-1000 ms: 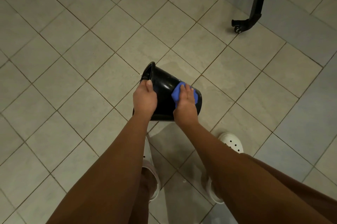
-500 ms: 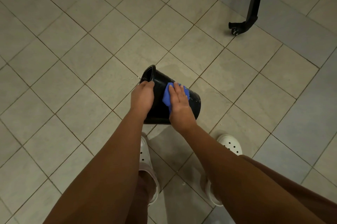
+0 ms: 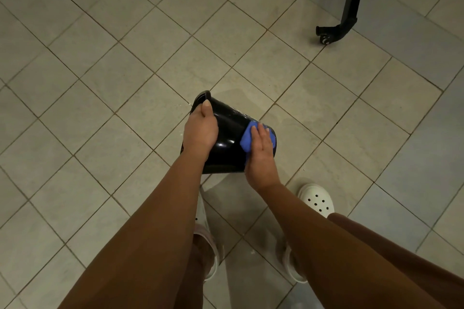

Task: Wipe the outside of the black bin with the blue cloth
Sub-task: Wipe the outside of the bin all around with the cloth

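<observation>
No text, label, brand, number or sign can be read anywhere in view; the black bin (image 3: 227, 138) shows only glossy highlights; the blue cloth (image 3: 247, 139) is plain; the white clog (image 3: 316, 199) bears only holes.

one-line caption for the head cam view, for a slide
Left hand steadies a tipped black bin by its rim while the right hand presses a blue cloth on its outside.
</observation>
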{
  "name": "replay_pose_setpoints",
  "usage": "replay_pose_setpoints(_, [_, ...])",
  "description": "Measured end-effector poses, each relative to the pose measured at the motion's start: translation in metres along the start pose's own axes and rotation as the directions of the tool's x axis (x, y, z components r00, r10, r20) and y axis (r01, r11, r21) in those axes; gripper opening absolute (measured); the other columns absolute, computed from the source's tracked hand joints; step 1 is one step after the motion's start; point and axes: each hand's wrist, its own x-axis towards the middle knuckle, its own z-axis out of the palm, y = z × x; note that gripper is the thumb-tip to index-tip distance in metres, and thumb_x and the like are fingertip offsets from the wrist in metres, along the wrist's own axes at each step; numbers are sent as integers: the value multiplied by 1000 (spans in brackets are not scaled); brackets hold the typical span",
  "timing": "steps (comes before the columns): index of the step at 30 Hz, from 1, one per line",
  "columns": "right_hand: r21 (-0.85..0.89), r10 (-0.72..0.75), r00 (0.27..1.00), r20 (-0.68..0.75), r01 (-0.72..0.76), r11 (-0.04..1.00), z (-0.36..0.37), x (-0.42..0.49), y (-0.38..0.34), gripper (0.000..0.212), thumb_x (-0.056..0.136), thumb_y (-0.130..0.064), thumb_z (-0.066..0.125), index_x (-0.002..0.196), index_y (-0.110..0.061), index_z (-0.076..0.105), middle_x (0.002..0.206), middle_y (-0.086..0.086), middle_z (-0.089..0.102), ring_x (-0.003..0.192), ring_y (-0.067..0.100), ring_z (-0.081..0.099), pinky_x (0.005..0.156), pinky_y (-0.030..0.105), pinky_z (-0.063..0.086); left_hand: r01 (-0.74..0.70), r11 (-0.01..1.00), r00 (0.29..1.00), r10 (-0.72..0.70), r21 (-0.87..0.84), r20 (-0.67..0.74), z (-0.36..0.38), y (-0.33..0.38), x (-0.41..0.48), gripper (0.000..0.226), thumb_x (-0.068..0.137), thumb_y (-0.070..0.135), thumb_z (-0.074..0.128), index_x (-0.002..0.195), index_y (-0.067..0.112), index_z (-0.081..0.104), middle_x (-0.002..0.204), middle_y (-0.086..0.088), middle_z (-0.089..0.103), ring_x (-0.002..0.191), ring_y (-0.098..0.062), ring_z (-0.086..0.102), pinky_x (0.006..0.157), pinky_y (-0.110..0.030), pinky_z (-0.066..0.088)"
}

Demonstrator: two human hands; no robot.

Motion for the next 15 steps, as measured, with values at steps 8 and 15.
replay_pose_setpoints(8, [83,-138,990,20,136,987,-2,14,-21,73,85,9,49,147,-14,19,157,7,12,146,24,-1,119,44,3,-49,997,994,55,58,-99,3,-5,-6,49,103,45,22,120,18,59,104,-6,65,96,-22,61,82,-37,50])
replay_pose_setpoints(15, [99,136,991,8,-136,986,-10,20,-14,71,84,8,48,146,-15,22,156,5,16,146,23,4,119,44,3,36,999,992,-38,-17,-121,4,-14,-10,52,103,45,23,124,14,59,115,-11,64,107,-28,60,93,-45,50])
